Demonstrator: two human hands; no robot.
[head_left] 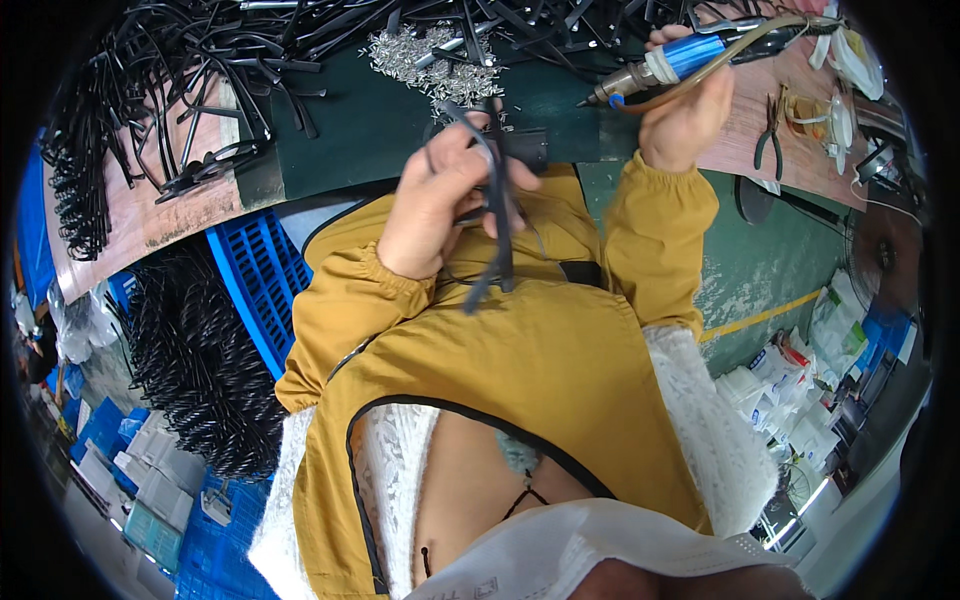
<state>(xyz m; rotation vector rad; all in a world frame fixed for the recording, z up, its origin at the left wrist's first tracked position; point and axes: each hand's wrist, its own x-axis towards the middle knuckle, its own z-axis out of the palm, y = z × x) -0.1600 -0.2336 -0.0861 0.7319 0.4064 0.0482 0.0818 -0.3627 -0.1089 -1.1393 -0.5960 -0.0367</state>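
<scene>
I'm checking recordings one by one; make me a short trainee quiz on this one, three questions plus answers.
1. Which hand holds the blue tool?
2. True or false: the pliers lie to the right of the silver bits.
3. What is in the left hand?
A) a cup
B) thin dark pieces
C) a roll of tape

Key: 1. The right hand. 2. True. 3. B.
</scene>
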